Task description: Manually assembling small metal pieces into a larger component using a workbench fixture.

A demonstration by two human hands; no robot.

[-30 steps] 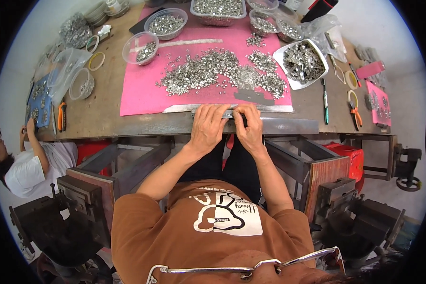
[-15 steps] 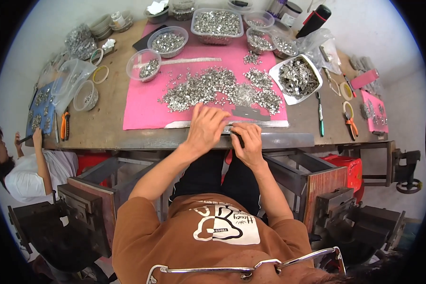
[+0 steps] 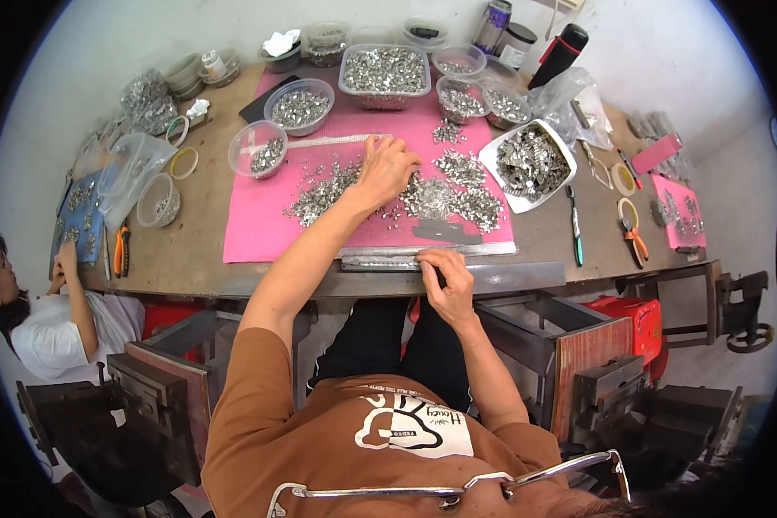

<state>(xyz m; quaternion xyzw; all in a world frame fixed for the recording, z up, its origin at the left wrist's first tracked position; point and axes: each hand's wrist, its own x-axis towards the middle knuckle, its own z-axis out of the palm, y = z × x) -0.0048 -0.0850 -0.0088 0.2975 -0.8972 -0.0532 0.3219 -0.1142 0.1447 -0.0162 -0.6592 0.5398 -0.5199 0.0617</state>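
My left hand [image 3: 387, 171] reaches over a spread pile of small shiny metal pieces [image 3: 324, 197] on a pink mat [image 3: 255, 216]. Its fingers are bent down at the pile's far side, and their tips are hidden from me. At the table's front edge, my right hand [image 3: 447, 283] is closed on a long, narrow dark bar [image 3: 375, 266] that lies along the mat's near border. A black bit shows beside the right thumb. Fine wire-like pieces [image 3: 436, 200] and a dark flat patch [image 3: 447, 231] lie beyond that hand.
Clear tubs [image 3: 384, 97] of metal pieces line the back, with a white dish [image 3: 488, 164] at right. Orange-handled pliers [image 3: 634, 237] and a green-handled tool [image 3: 577, 242] lie rightward; more pliers [image 3: 122, 250] lie left. Another person [image 3: 69, 332] sits at the left.
My left hand has moved away from the right hand and the table edge, out over the pile. The dark bar shows more fully. My right hand stays at the edge.
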